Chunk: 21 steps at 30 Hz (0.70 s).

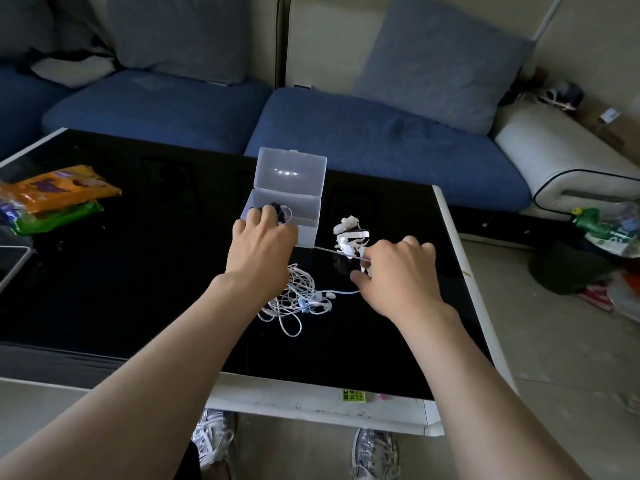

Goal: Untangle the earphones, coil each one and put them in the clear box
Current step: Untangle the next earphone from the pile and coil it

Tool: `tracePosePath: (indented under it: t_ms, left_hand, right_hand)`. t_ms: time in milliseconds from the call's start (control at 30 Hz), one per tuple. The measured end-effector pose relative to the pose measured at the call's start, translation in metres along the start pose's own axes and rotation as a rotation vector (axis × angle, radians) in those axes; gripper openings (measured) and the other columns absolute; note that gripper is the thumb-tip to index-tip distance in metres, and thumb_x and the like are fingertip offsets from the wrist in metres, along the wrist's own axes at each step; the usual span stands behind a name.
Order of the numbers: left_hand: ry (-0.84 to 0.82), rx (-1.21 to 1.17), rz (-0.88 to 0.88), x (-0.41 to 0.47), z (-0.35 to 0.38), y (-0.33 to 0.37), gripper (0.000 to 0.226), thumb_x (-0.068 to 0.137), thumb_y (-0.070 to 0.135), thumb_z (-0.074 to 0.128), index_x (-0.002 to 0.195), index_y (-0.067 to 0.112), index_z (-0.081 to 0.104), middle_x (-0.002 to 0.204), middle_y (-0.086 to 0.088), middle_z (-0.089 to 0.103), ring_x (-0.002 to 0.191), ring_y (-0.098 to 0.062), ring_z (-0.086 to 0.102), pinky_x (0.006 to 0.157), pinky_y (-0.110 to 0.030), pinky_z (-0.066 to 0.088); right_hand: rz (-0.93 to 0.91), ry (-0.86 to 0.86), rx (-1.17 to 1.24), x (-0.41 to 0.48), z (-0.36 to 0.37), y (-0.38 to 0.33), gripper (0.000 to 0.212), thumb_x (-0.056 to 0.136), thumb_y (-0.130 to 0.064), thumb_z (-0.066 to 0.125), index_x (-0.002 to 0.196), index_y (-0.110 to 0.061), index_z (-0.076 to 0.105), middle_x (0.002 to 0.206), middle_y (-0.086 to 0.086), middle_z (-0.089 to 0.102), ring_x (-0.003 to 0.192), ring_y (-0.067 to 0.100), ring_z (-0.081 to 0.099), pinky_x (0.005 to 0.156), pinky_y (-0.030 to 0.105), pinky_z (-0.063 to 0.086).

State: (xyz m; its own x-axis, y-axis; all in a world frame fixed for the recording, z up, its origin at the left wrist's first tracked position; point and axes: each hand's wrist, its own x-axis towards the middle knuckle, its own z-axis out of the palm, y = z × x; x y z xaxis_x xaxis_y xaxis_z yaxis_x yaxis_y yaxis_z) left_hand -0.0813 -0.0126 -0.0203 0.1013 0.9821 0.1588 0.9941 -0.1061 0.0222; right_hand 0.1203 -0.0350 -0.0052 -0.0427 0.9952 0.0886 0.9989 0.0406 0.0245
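The clear box [308, 216] stands open on the black table, lid tilted up behind it. My left hand [261, 242] reaches over its near-left rim, fingers curled down onto a dark coiled earphone [281, 211] inside. A tangled white earphone [298, 299] lies loose on the table below that hand. Another white earphone bundle [349, 237] sits right of the box. My right hand [391, 275] hovers beside it and pinches a thin white cable [329, 251] that runs toward the box.
Orange and green snack bags [55, 195] lie at the table's left. A tablet corner [14, 261] shows at the far left edge. A blue sofa [346, 140] runs behind the table. The table's white rim [453, 237] is to the right.
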Motion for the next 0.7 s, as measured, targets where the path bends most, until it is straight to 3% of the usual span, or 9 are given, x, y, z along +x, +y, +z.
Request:
tracePosePath:
  t_ms: [100, 200, 333, 400, 467, 600, 700]
  left_hand:
    - [0.036, -0.05, -0.012, 0.0, -0.002, -0.001, 0.045, 0.082, -0.002, 0.068, 0.123, 0.018, 0.066, 0.128, -0.011, 0.043, 0.117, -0.034, 0.041, 0.097, -0.041, 0.037]
    - [0.044, -0.103, -0.027, 0.001, -0.003, -0.004, 0.049, 0.08, -0.011, 0.066, 0.121, 0.016, 0.069, 0.128, -0.012, 0.046, 0.117, -0.036, 0.043, 0.096, -0.042, 0.037]
    - [0.005, -0.151, -0.024, 0.002, 0.0, -0.007, 0.054, 0.079, -0.013, 0.065, 0.123, 0.019, 0.069, 0.129, -0.01, 0.052, 0.119, -0.035, 0.044, 0.097, -0.043, 0.038]
    - [0.001, -0.181, -0.018, 0.003, 0.001, -0.007, 0.053, 0.079, -0.013, 0.065, 0.122, 0.018, 0.069, 0.127, -0.01, 0.053, 0.118, -0.035, 0.045, 0.096, -0.043, 0.04]
    - [0.006, -0.217, -0.006, 0.003, 0.001, -0.007, 0.051, 0.079, -0.015, 0.063, 0.119, 0.015, 0.069, 0.127, -0.013, 0.05, 0.116, -0.036, 0.045, 0.092, -0.043, 0.045]
    - [-0.012, -0.266, 0.004, 0.002, 0.004, -0.008, 0.05, 0.081, -0.02, 0.058, 0.122, 0.009, 0.067, 0.129, -0.016, 0.045, 0.118, -0.036, 0.045, 0.088, -0.039, 0.047]
    - [-0.044, -0.247, -0.024, 0.001, 0.008, -0.01, 0.041, 0.086, -0.016, 0.055, 0.118, 0.008, 0.064, 0.125, -0.015, 0.049, 0.11, -0.036, 0.051, 0.082, -0.039, 0.046]
  right_hand:
    - [0.031, -0.179, 0.044, 0.004, -0.004, 0.001, 0.038, 0.092, -0.066, 0.068, 0.096, -0.029, 0.074, 0.094, -0.004, 0.071, 0.106, 0.026, 0.062, 0.09, 0.044, 0.029]
    - [0.057, -0.328, 0.283, 0.003, -0.004, 0.0, 0.035, 0.095, -0.061, 0.067, 0.086, -0.028, 0.077, 0.085, -0.005, 0.069, 0.096, 0.023, 0.06, 0.093, 0.046, 0.031]
    - [0.143, 0.068, 0.928, 0.005, 0.001, -0.004, 0.027, 0.105, -0.035, 0.061, 0.084, -0.02, 0.071, 0.077, -0.001, 0.072, 0.078, 0.017, 0.069, 0.084, 0.05, 0.057]
    - [0.237, 0.078, 1.37, 0.007, -0.003, -0.012, 0.024, 0.11, -0.027, 0.052, 0.098, -0.01, 0.065, 0.095, 0.007, 0.079, 0.087, 0.019, 0.079, 0.091, 0.05, 0.063]
    - [0.292, 0.054, 1.691, 0.006, -0.01, -0.02, 0.024, 0.114, -0.024, 0.045, 0.103, -0.005, 0.055, 0.099, 0.02, 0.079, 0.089, 0.032, 0.081, 0.089, 0.05, 0.065]
    - [0.406, 0.138, 1.732, 0.005, -0.02, -0.021, 0.025, 0.116, -0.026, 0.037, 0.106, -0.006, 0.05, 0.086, 0.026, 0.077, 0.071, 0.036, 0.079, 0.064, 0.041, 0.066]
    - [0.508, 0.22, 1.417, 0.008, -0.008, -0.012, 0.023, 0.114, -0.03, 0.041, 0.102, -0.015, 0.054, 0.077, 0.01, 0.079, 0.067, 0.023, 0.074, 0.066, 0.036, 0.06]
